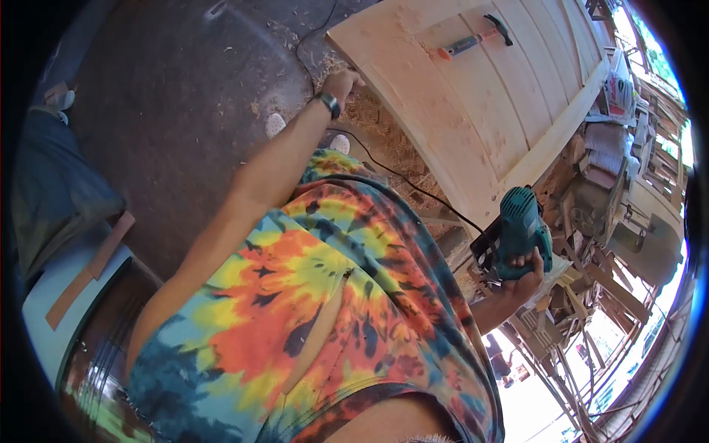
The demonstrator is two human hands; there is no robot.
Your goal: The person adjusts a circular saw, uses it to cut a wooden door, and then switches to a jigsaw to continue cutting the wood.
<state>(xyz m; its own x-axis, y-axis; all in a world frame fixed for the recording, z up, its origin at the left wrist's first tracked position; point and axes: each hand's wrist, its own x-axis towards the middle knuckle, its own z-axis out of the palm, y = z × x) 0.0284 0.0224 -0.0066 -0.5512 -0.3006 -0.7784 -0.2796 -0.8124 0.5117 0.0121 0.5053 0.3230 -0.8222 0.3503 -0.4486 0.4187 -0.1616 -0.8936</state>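
The green power tool (pixel 521 221) is in my right hand (pixel 526 275), whose fingers wrap round its handle, at the near right end of a large wooden panel (pixel 473 111). A black cord runs from the tool. At the panel's left edge, my left hand (pixel 342 83), with a dark watch on the wrist, has its fingers curled against the wood; some of them are hidden. A hammer (pixel 476 42) with a grey and orange handle lies on the panel, far from both hands. Wood shavings are scattered on the panel.
My shoes (pixel 340 143) stand on the dark floor (pixel 170 125), with shavings near the panel. Plastic bags (pixel 619 92), a machine (pixel 650 244) and piled wood scraps (pixel 583 295) are at the right. A light blue surface (pixel 63 295) with wood strips is at the lower left.
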